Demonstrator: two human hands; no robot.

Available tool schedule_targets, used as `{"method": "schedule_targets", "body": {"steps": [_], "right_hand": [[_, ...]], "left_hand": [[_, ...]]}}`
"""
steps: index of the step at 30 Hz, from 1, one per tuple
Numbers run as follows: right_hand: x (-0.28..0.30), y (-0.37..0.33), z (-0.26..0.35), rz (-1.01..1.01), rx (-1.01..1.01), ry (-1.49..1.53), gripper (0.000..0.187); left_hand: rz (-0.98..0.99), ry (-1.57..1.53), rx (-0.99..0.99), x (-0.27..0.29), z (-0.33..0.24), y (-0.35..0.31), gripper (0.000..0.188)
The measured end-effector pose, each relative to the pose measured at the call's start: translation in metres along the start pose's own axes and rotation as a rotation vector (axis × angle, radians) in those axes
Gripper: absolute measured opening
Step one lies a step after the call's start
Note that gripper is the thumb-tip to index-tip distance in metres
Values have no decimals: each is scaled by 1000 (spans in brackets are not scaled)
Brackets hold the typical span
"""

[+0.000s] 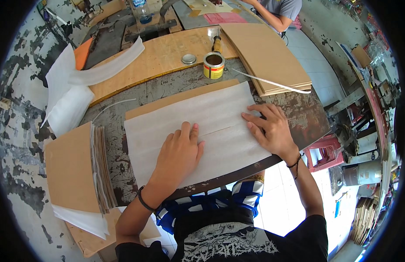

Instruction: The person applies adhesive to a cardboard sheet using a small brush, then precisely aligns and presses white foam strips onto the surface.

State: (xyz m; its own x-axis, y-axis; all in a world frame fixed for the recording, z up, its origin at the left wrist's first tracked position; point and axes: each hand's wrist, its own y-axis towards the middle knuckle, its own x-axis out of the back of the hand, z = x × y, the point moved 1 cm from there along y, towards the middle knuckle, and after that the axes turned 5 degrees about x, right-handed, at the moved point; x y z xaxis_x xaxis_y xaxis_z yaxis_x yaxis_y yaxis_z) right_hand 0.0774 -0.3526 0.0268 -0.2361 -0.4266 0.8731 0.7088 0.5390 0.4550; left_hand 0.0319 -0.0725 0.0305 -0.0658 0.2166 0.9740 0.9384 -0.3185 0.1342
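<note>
A white foam sheet (189,115) lies over a brown cardboard panel (180,97), whose far strip shows past the sheet. A thin brown line, like a narrow gap in the white layer, runs between my hands. On the near middle of the sheet rests my left hand (178,150), fingers extended and pressed down beside the line's left end. My right hand (270,126) is spread over the sheet's right edge, its fingertips touching the surface. Neither hand grips anything. The cardboard beneath is mostly hidden by the sheet.
Cardboard stacks stand at far right (272,56) and near left (71,163). An open yellow-red can (214,66), its round lid (189,58) and a brush-like tool (217,43) sit beyond. White foam (71,107) heaps at left. A co-worker's arm (268,15) shows behind.
</note>
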Motion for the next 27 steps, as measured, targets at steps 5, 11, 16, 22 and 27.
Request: {"method": "schedule_targets", "body": {"steps": [5,11,16,22,27], "right_hand": [[2,-3,-2,32,-29,-37,30],[4,7,2,145,-38,3,34],[3,6,1,93,12,-2,34],[16,13,6,9,39,-27,42],[4,19,17,269,21,6,52]], "left_hand": [[-44,-63,-5,-1,0,-1,48],[-58,-135,-15,-1,5,-4,49],[-90,-158,-30,1,12,-4,48],[-222,-136,-85,0,15,0,42],[-115,-63,-35,-3,17,-4,39]]}}
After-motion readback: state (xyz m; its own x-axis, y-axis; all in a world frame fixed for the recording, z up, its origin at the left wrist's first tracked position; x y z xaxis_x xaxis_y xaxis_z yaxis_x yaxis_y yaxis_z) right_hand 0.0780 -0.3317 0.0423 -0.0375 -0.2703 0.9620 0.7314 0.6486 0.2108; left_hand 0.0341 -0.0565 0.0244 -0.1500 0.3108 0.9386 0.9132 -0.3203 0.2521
